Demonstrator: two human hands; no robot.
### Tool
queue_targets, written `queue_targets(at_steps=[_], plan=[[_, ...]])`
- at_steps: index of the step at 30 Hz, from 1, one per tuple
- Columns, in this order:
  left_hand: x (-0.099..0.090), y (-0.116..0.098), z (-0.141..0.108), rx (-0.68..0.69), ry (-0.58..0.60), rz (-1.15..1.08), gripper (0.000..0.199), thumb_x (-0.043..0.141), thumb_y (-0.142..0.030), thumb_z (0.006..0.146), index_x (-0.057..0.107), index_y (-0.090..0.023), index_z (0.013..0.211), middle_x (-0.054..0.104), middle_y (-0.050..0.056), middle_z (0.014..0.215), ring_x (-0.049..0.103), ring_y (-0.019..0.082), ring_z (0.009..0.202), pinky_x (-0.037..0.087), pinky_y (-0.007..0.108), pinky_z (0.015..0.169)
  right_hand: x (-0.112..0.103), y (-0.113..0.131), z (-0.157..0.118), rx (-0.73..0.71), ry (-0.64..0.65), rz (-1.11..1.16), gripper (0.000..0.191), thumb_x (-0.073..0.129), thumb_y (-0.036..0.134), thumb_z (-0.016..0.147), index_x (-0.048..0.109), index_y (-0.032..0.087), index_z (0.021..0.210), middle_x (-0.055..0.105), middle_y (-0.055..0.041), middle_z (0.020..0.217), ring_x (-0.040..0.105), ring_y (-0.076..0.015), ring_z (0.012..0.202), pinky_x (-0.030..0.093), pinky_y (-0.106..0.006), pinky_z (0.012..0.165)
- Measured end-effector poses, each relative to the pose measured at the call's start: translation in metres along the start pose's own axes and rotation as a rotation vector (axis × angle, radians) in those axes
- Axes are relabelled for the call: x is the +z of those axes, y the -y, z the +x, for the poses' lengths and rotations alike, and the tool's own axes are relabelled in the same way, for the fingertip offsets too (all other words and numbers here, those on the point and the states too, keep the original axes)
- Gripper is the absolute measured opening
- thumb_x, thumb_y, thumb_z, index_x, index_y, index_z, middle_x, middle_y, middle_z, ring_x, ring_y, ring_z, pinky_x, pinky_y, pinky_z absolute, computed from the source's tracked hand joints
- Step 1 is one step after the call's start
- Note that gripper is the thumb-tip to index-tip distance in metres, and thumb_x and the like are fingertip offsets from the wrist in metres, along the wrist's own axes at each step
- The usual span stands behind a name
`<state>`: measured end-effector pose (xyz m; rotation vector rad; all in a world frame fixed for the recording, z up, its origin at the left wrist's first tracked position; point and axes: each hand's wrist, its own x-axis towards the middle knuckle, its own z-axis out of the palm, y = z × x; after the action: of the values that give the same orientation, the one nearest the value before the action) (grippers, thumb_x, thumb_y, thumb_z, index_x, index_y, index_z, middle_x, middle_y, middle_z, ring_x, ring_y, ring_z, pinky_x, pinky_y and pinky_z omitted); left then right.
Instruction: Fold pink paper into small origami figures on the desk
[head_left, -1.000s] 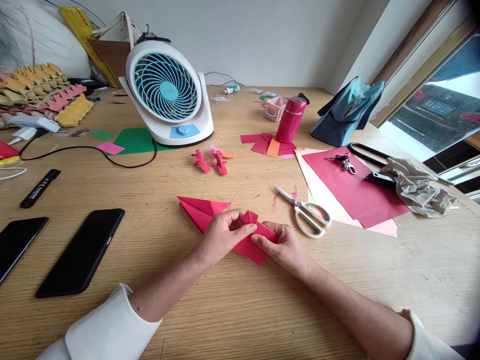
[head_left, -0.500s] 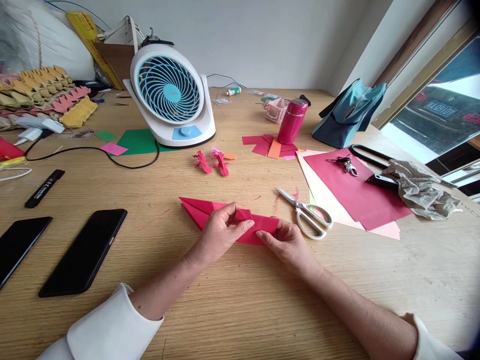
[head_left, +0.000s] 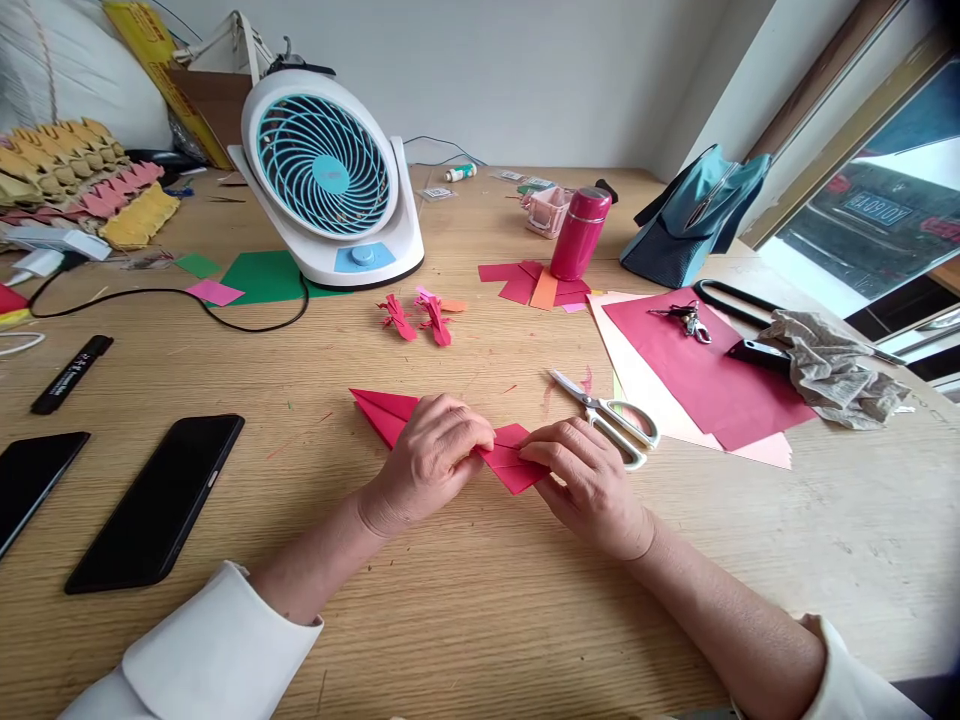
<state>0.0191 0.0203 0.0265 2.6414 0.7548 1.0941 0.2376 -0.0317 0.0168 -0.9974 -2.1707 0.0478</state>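
Observation:
Between my hands is a red folded paper [head_left: 513,464], with a long pointed end lying to the left and a creased, squarish end on the right. My left hand [head_left: 433,452] pinches it near the middle and covers part of it. At the right end, my right hand [head_left: 592,480] grips the paper's edge between thumb and fingers. Scissors [head_left: 604,415] with white handles lie just beyond my right hand, blades pointing away to the left. Farther back sit two small red folded-paper figures [head_left: 416,320].
A white and blue fan [head_left: 330,180] stands at the back left. Two black phones [head_left: 157,500] and a marker [head_left: 71,375] lie at left. Behind the scissors are a pink flask [head_left: 581,235], red paper sheets [head_left: 705,385] with keys [head_left: 690,322], and a blue bag [head_left: 690,220].
Both hands have turned over, knuckles now upward, with fingertips on top of the paper. The paper's right end has been opened out into a creased, squarish shape. The view has shifted slightly.

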Motion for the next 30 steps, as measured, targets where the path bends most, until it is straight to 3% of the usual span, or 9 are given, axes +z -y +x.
queue_targets(at_steps=[8, 17, 21, 30], plan=[[0.008, 0.000, -0.017, 0.067, 0.170, 0.148, 0.024, 0.046, 0.003, 0.089, 0.057, -0.017, 0.084, 0.068, 0.003, 0.086, 0.058, 0.018, 0.083, 0.045, 0.035, 0.081, 0.003, -0.002, -0.014, -0.053, 0.204, -0.068, 0.014, 0.053, 0.018, 0.098, 0.062, 0.016, 0.108, 0.069, -0.0104, 0.103, 0.057, -0.0218, 0.087, 0.045, -0.037, 0.076], [-0.003, -0.003, -0.029, 0.090, 0.411, 0.134, 0.014, 0.052, -0.010, 0.095, 0.063, -0.016, 0.100, 0.069, 0.006, 0.100, 0.058, 0.020, 0.094, 0.044, 0.040, 0.094, 0.006, -0.001, -0.021, -0.087, 0.397, -0.005, 0.024, 0.053, 0.030, 0.099, 0.065, 0.013, 0.110, 0.067, -0.0117, 0.104, 0.056, -0.0221, 0.088, 0.044, -0.038, 0.077], [-0.004, -0.006, -0.031, 0.077, 0.433, 0.117, 0.010, 0.058, -0.020, 0.095, 0.063, -0.016, 0.102, 0.068, 0.008, 0.105, 0.058, 0.022, 0.096, 0.046, 0.039, 0.090, 0.005, -0.002, -0.020, -0.057, 0.424, 0.025, 0.023, 0.053, 0.030, 0.099, 0.064, 0.014, 0.112, 0.066, -0.0114, 0.105, 0.056, -0.0225, 0.089, 0.045, -0.038, 0.079], [0.005, -0.015, -0.039, 0.065, 0.424, 0.094, 0.014, 0.049, -0.012, 0.096, 0.063, -0.016, 0.095, 0.064, 0.006, 0.092, 0.061, 0.019, 0.087, 0.051, 0.035, 0.086, 0.003, -0.002, -0.019, 0.002, 0.423, 0.097, 0.013, 0.056, 0.027, 0.097, 0.063, 0.017, 0.096, 0.063, -0.0091, 0.096, 0.054, -0.0213, 0.085, 0.043, -0.037, 0.080]])
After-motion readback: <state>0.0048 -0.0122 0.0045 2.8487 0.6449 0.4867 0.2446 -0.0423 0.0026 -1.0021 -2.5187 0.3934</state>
